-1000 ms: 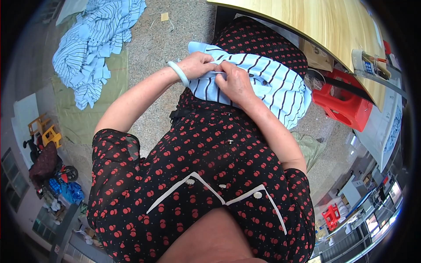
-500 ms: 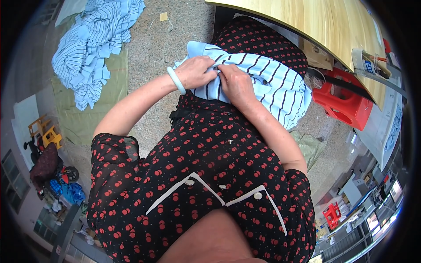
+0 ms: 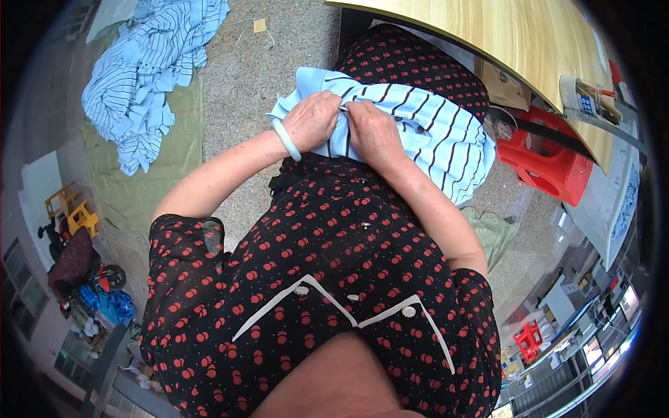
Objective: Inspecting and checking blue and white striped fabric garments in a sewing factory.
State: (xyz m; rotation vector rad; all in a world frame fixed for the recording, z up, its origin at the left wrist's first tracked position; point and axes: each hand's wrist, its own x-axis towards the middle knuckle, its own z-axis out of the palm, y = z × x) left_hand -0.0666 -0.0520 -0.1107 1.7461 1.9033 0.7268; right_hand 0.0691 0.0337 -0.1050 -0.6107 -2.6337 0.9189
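Observation:
Across my lap lies a light blue garment with dark stripes (image 3: 446, 132), bunched at its left end and spread out toward the right. My left hand (image 3: 313, 120), with a pale bangle (image 3: 286, 141) at the wrist, is closed on the cloth near the garment's left end. Right beside it my right hand (image 3: 375, 132) is closed too, pinching the same cloth. The fingertips of both hands nearly meet, and a small dark spot shows between them; what it is I cannot make out.
A heap of similar striped garments (image 3: 143, 76) lies on a green sheet (image 3: 132, 195) at the far left. A wooden-topped table (image 3: 481, 28) stands at the far right, a cup of tools (image 3: 585, 101) at its edge. Below it is a red plastic stool (image 3: 540, 157).
My left hand has shifted slightly and turned at the wrist, its forearm moving a little right. More of the garment's left end shows beside it. My right hand has hardly moved.

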